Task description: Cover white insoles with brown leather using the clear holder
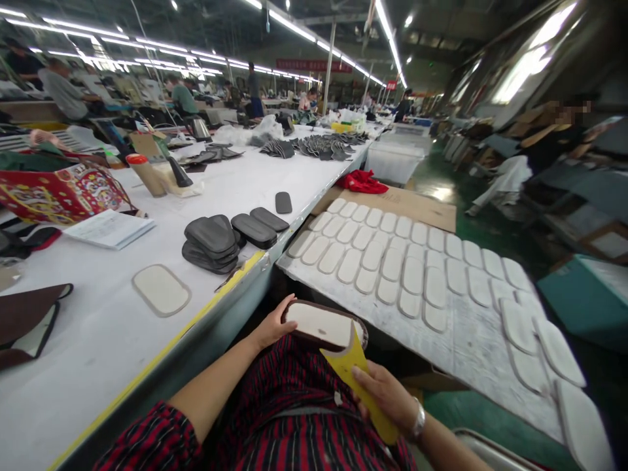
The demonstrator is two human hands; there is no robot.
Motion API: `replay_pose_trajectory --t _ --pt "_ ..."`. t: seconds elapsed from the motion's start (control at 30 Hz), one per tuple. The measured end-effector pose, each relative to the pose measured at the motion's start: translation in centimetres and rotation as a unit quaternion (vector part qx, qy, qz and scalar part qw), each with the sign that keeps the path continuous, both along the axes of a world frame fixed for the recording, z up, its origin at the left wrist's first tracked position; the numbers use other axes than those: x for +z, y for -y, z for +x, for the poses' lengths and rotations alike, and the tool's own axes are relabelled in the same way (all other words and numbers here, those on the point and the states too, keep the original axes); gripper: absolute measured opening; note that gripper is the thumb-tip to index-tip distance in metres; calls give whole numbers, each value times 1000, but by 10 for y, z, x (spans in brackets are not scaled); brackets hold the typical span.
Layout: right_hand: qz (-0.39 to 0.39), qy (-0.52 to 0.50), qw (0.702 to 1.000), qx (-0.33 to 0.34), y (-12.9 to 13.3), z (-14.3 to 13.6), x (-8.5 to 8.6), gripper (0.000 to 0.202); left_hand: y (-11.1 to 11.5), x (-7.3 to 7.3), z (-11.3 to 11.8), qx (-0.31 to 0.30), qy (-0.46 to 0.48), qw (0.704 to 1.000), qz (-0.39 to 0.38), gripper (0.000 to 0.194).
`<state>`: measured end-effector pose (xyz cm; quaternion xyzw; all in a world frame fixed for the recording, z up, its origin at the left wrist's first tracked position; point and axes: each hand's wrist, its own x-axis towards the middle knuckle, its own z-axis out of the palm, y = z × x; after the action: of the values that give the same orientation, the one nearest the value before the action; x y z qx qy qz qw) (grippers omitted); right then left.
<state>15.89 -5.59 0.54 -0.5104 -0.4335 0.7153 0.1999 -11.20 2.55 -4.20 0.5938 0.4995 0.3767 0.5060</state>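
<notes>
Oblong pad (pixel 314 322), rounded at both ends, with an off-white face framed by a dark brown rim. A small dark mark sits near the middle of the face, and the rim looks gathered and uneven at the right end. The pad lies over the person's lap, face up, in the gap between the white table (pixel 98 333) and the low grey board (pixel 471 343).

The left hand (pixel 272 327) grasps the pad's left end, thumb over the face and fingers along the far edge. The right hand (pixel 387 394) is closed around a yellow tool (pixel 366 392), flat, with a curved notch between two points at its far end. One point overlaps the pad's right end in view; whether they touch cannot be told. A shiny band (pixel 418 420) circles the right wrist.

On the board, to the right, lie rows of pale oval pieces (pixel 391 263) with grey borders, some overlapping. Another pale piece (pixel 161 290) lies flat on the white table, near a pile of dark grey pads (pixel 210 239). Farther left are a folded brown piece (pixel 29 320), a paper pad (pixel 110 227) and a patterned red bag (pixel 63 193). A red cloth (pixel 363 182) lies beyond the board, on cardboard (pixel 426 209).
</notes>
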Motion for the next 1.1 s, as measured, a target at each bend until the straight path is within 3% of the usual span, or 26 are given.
replay_pose_trajectory --t 0.07,0.17,0.37,0.57,0.77,0.93,1.1 --pt "-13 36 999 39 0 27 -6 40 4 0 0 -10 -23 1000 9 96" --pt "-17 67 996 55 -5 35 -15 40 6 2 4 5 -52 999 14 89" --pt "-24 50 997 47 -26 0 -20 43 4 3 10 23 -11 1000 -7 81" --pt "-33 34 999 -9 -29 -24 -25 46 2 4 13 35 -9 999 -31 81" --pt "-39 15 999 5 -28 -56 -30 42 6 4 15 37 5 999 -37 84" --pt "-33 4 999 17 -30 -92 -28 34 6 6 5 5 -24 998 -63 80" --pt "-9 -19 997 75 -19 -123 -22 39 38 18 -16 36 -16 997 -64 72"
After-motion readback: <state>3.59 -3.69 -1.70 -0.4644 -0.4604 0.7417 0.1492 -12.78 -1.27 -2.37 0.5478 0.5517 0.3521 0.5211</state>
